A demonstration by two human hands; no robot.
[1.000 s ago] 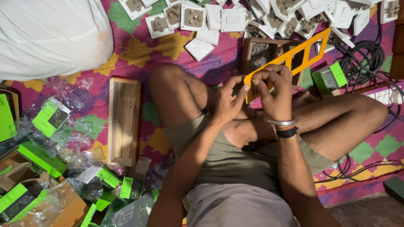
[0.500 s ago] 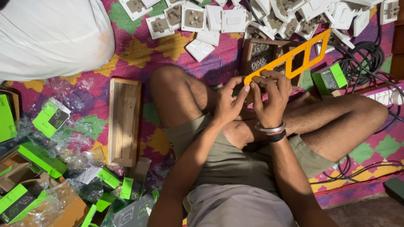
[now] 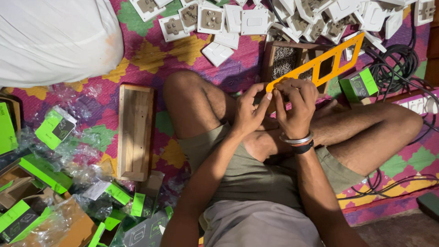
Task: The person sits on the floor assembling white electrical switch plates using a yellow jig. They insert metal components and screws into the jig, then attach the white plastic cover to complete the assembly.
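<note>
Both sets of fingers pinched on the near end of the orange frame: left hand beneath, right hand on top. Frame now tilted lower over the knees than a second ago, far end over the box of screws. White switch plates along the mat's far edge.

Orange frame lower end hidden behind hands.

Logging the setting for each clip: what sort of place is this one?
Probably a home or small workshop floor used for assembling electrical switch fittings. A person sits cross-legged on a patterned mat, both hands on an orange switch-plate frame, with white switch modules and green cartons spread about.
</note>
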